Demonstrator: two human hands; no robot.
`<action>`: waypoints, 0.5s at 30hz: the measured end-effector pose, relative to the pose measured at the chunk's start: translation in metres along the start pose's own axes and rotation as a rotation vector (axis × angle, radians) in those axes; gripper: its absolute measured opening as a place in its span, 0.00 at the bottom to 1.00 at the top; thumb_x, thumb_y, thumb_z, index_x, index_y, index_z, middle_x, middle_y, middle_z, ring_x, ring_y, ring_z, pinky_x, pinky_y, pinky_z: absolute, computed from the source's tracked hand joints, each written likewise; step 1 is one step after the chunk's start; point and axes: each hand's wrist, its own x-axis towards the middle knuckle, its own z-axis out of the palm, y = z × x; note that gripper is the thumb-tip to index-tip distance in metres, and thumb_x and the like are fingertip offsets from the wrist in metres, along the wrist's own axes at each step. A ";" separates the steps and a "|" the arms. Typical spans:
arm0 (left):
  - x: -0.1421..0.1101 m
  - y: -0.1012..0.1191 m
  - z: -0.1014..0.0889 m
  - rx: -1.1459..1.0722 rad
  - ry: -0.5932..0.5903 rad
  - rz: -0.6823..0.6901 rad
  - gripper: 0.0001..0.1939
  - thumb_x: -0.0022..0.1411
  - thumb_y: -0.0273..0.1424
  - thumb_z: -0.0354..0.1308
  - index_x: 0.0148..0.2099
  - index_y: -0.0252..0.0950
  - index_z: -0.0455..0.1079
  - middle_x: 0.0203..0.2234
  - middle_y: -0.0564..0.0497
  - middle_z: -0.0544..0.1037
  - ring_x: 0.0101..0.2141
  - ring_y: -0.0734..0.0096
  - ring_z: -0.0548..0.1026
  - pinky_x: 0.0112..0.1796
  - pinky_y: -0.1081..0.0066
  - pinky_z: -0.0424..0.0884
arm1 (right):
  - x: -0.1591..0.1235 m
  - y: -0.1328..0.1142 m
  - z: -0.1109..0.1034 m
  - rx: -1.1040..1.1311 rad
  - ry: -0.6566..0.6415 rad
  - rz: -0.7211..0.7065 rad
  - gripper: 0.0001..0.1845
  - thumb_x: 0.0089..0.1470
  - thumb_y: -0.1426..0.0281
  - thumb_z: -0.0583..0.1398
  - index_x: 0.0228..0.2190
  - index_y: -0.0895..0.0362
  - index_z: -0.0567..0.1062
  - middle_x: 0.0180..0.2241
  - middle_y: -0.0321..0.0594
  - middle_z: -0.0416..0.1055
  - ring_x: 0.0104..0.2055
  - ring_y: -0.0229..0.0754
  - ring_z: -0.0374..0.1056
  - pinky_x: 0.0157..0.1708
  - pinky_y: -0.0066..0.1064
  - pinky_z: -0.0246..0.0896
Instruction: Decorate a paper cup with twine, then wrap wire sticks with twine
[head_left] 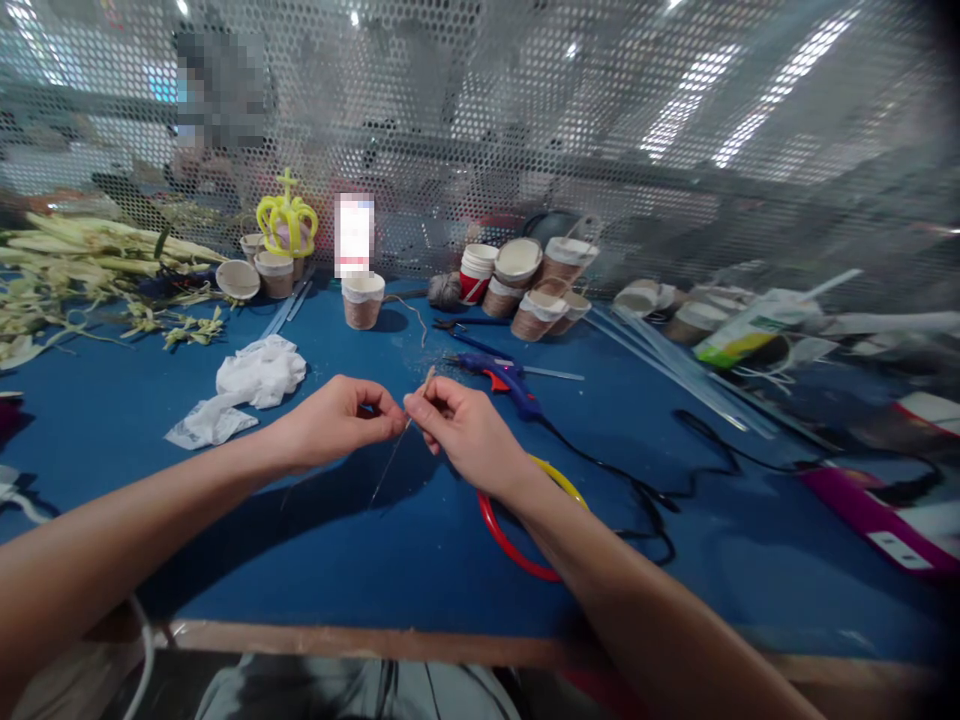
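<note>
Over the middle of the blue table, my left hand point(349, 417) and my right hand point(466, 428) meet at their fingertips. A short light-brown piece of twine point(429, 379) sticks up from the pinch of my right thumb and forefinger. From between the hands a thin, shiny thread point(386, 468) slants down towards the table. My left thumb and forefinger are pressed together beside it, and what they grip is hidden. Just beyond my right hand lies a blue glue gun point(501, 372) with a red trigger. A red and yellow ring point(517, 555) lies partly under my right forearm.
Crumpled white plastic point(259, 372) lies left of my hands. A twine-wrapped cup point(363, 303) stands ahead, below a blurred bright screen. More cups point(517, 262), glue sticks point(675, 365) and a purple power strip point(874, 520) are to the right. Dried husks point(90, 250) and a yellow crown point(287, 222) are at left.
</note>
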 end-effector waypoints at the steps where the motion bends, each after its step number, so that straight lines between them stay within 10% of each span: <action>1: 0.000 0.000 0.000 -0.007 0.001 -0.008 0.08 0.49 0.31 0.54 0.25 0.30 0.66 0.18 0.56 0.66 0.19 0.82 0.58 0.21 0.78 0.54 | 0.000 0.001 0.000 -0.018 0.010 -0.010 0.14 0.50 0.61 0.54 0.20 0.57 0.61 0.15 0.28 0.56 0.15 0.30 0.54 0.17 0.24 0.51; 9: -0.002 -0.001 0.006 -0.081 0.033 -0.054 0.06 0.47 0.29 0.56 0.24 0.31 0.65 0.18 0.57 0.67 0.20 0.82 0.60 0.22 0.78 0.54 | -0.003 0.002 0.004 -0.108 0.106 -0.034 0.14 0.49 0.62 0.56 0.20 0.57 0.62 0.16 0.30 0.58 0.17 0.30 0.54 0.17 0.25 0.50; 15: -0.003 0.003 0.004 -0.216 -0.041 -0.131 0.08 0.48 0.32 0.57 0.25 0.31 0.65 0.16 0.59 0.63 0.16 0.85 0.53 0.17 0.78 0.48 | -0.003 -0.002 0.000 0.157 -0.070 -0.033 0.11 0.49 0.62 0.55 0.25 0.58 0.64 0.21 0.32 0.61 0.20 0.31 0.57 0.19 0.23 0.55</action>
